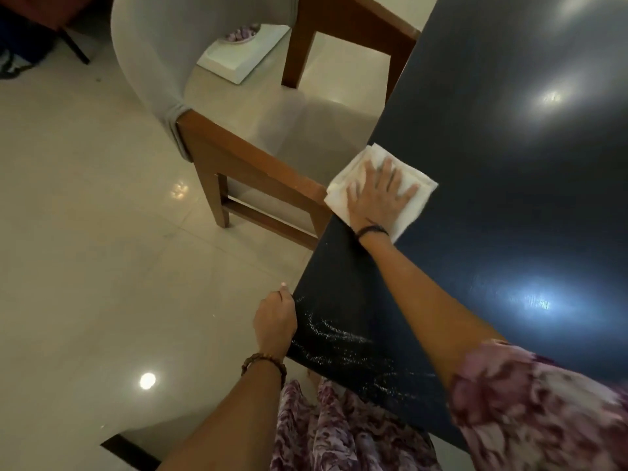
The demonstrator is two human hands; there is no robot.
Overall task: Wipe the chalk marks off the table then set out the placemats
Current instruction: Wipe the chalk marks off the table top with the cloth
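A glossy dark blue table [509, 158] fills the right side of the head view. My right hand [375, 198] presses flat, fingers spread, on a folded white cloth [353, 171] at the table's left edge. White chalk marks [343, 338] smear the near left corner of the table. My left hand [275, 321] rests at the table's left edge beside those marks, fingers curled against the rim; whether it grips the edge is unclear. No placemats are in view.
A wooden chair [238, 158] with a grey cover over its back stands left of the table, close to the cloth. A white box [244, 52] lies on the shiny tiled floor [85, 198] beyond it.
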